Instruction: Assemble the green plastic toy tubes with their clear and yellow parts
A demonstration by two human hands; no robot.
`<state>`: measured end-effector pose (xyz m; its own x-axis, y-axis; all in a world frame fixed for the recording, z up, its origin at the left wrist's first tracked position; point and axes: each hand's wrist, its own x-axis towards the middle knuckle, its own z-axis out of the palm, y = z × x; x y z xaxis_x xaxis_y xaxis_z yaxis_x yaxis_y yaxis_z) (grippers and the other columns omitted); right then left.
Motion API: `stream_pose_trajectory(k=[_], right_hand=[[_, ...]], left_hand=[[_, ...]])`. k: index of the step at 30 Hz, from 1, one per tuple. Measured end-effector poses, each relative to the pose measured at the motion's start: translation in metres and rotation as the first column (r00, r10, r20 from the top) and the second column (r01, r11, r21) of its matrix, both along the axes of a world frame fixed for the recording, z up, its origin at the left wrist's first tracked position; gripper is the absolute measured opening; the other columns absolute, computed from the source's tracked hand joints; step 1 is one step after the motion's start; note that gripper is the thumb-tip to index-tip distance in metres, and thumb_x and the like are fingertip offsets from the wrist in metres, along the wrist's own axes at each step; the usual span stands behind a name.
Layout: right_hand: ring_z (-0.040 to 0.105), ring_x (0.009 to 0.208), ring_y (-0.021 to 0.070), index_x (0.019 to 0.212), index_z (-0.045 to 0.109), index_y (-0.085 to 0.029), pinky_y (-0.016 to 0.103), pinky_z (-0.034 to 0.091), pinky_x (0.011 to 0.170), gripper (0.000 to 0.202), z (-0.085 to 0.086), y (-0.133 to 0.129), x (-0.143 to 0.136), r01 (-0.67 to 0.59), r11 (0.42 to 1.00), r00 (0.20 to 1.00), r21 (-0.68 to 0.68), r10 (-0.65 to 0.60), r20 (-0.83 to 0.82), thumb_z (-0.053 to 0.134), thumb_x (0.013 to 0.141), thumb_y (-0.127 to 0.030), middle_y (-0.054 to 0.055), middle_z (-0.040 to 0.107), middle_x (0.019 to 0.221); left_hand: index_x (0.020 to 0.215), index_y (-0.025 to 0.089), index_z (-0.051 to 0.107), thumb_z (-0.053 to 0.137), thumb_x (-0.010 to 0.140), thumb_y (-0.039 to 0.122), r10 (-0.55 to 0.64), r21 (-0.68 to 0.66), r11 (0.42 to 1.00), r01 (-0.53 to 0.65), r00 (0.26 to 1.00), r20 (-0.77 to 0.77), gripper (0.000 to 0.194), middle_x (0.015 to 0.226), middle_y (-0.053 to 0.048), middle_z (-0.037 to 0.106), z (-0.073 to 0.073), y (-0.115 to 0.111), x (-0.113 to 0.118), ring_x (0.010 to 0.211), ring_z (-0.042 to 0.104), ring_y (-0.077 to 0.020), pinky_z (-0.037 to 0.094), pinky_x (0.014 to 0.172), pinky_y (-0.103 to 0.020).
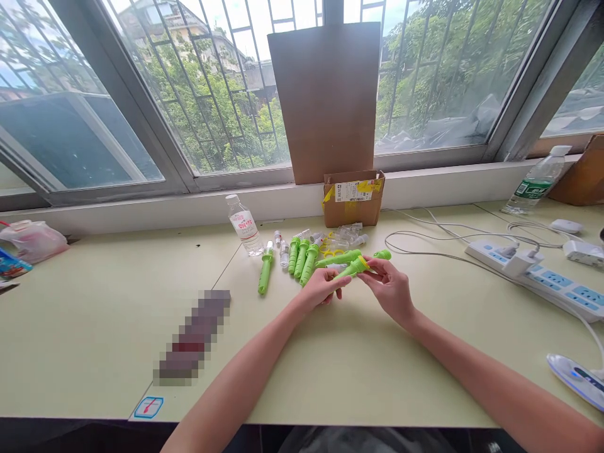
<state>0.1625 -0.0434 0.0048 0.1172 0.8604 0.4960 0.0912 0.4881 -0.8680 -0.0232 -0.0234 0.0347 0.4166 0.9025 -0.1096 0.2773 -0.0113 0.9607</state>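
A green plastic flashlight-shaped tube (348,272) is held above the table between both hands. My left hand (323,286) is closed around its lower part, while the fingers of my right hand (389,286) pinch a yellow ring (363,262) at its wide end. Just beyond lies another green tube (346,257), and a short green piece (382,254) is near my right fingertips. Several similar green tubes lie to the left, one green tube (265,270) apart from the others. Loose yellow rings (328,253) and clear plastic parts (346,236) are scattered behind.
An open cardboard box (352,214) stands at the windowsill with a brown board (330,100) behind it. Water bottles stand left (245,226) and far right (535,182). A power strip (542,277) with cables lies right. A blurred dark item (193,340) lies left.
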Motion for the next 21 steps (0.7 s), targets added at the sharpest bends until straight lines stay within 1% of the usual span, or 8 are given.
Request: stream_pose_trajectory(k=[3,5,8,10,14,18,21], right_hand=[[0.068,0.099,0.0284,0.087,0.059,-0.022,0.046,0.058,0.088,0.03,0.0,0.0,0.0,0.024,1.0,1.0,-0.016,-0.024,0.002,0.075,0.07,-0.042,0.01,0.069,0.109],[0.067,0.1,0.0289,0.085,0.059,-0.022,0.046,0.058,0.088,0.03,-0.001,0.001,0.001,0.025,0.999,1.0,-0.026,-0.024,0.005,0.075,0.07,-0.042,0.011,0.069,0.108],[0.066,0.102,0.0292,0.083,0.059,-0.021,0.047,0.057,0.09,0.031,-0.004,0.005,0.003,0.018,0.999,1.0,-0.04,-0.018,0.013,0.076,0.068,-0.042,0.011,0.069,0.106],[0.065,0.105,0.0292,0.081,0.058,-0.021,0.046,0.057,0.09,0.032,-0.005,0.007,0.005,0.007,0.999,1.0,-0.044,-0.006,0.024,0.077,0.067,-0.042,0.01,0.069,0.103],[0.063,0.107,0.028,0.08,0.055,-0.021,0.045,0.057,0.089,0.032,-0.004,0.01,0.007,-0.043,0.999,0.998,-0.033,0.044,0.046,0.076,0.069,-0.043,0.008,0.068,0.095],[0.066,0.102,0.0253,0.087,0.052,-0.022,0.046,0.056,0.091,0.036,-0.004,0.011,0.006,-0.082,0.997,0.992,-0.011,0.082,0.096,0.077,0.068,-0.039,0.008,0.067,0.104],[0.066,0.102,0.0253,0.086,0.051,-0.022,0.045,0.056,0.091,0.032,-0.005,0.01,0.006,-0.076,0.997,0.991,0.004,0.075,0.113,0.075,0.072,-0.037,0.008,0.067,0.105]], left_hand=[[0.066,0.016,0.056,0.066,0.069,0.059,0.009,0.04,0.999,-0.009,1.0,-0.014,0.045,0.056,0.002,0.057,0.0,-0.002,0.001,0.035,0.036,-0.004,0.022,0.035,-0.02],[0.064,0.015,0.057,0.063,0.071,0.061,0.016,0.053,0.999,-0.014,1.0,-0.023,0.046,0.054,0.002,0.055,0.0,-0.003,0.002,0.035,0.037,-0.0042,0.024,0.035,-0.02],[0.068,0.014,0.062,0.057,0.074,0.063,0.009,0.056,0.998,-0.006,0.999,-0.045,0.049,0.055,0.001,0.055,-0.002,-0.003,0.003,0.036,0.039,-0.0047,0.029,0.036,-0.02],[0.069,0.014,0.063,0.054,0.076,0.064,-0.011,0.049,0.999,0.014,0.999,-0.049,0.051,0.053,0.002,0.053,-0.001,-0.003,0.003,0.036,0.04,-0.005,0.03,0.037,-0.02],[0.069,0.014,0.063,0.052,0.077,0.065,-0.074,0.016,0.997,0.075,0.997,-0.034,0.053,0.047,0.003,0.047,0.002,-0.002,0.001,0.036,0.037,-0.0053,0.028,0.037,-0.02],[0.071,0.013,0.064,0.049,0.08,0.065,-0.127,-0.016,0.992,0.127,0.992,-0.01,0.055,0.045,0.003,0.047,0.006,0.0,-0.003,0.034,0.037,-0.0058,0.025,0.037,-0.021],[0.072,0.013,0.064,0.048,0.081,0.064,-0.147,-0.028,0.989,0.147,0.989,0.006,0.055,0.044,0.003,0.047,0.007,0.0,-0.005,0.034,0.035,-0.0057,0.025,0.038,-0.021]])
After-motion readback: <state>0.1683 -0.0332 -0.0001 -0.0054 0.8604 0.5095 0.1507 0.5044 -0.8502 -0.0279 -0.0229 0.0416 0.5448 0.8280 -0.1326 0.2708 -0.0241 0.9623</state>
